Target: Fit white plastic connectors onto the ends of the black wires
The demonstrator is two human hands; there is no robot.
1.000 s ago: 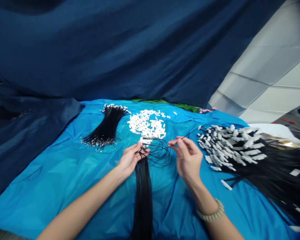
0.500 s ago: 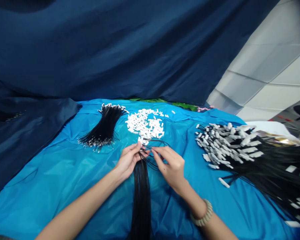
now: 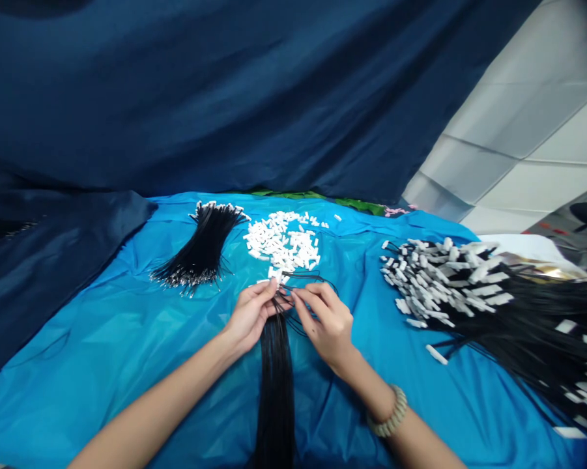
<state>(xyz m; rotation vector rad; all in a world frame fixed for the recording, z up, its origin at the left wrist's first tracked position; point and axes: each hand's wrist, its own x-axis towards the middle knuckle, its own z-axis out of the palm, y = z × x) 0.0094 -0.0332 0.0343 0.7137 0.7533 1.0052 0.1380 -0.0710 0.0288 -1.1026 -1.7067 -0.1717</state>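
Note:
My left hand (image 3: 251,315) is closed, with thumb and fingers pinching a white connector housing (image 3: 275,273) that has black wires at it. Close beside it, my right hand (image 3: 326,320) pinches a thin black wire between thumb and forefinger; its tip is too small to make out. Loose black wires loop behind the right fingers. Below the left fingers, a long bundle of black wires (image 3: 275,397) runs toward me over the blue cloth. Just beyond my fingertips lies a spread pile of small white connector housings (image 3: 293,246).
A short bundle of black wires (image 3: 202,246) with bare metal tips lies to the left on the blue cloth (image 3: 141,365). At the right, a thick heap of wires with white connectors (image 3: 432,277) reaches the edge. A dark blue curtain (image 3: 215,98) hangs behind.
My right hand has moved slightly left, bringing its pinched fingertips closer to the left hand. The left hand keeps its hold, and the view has shifted a little.

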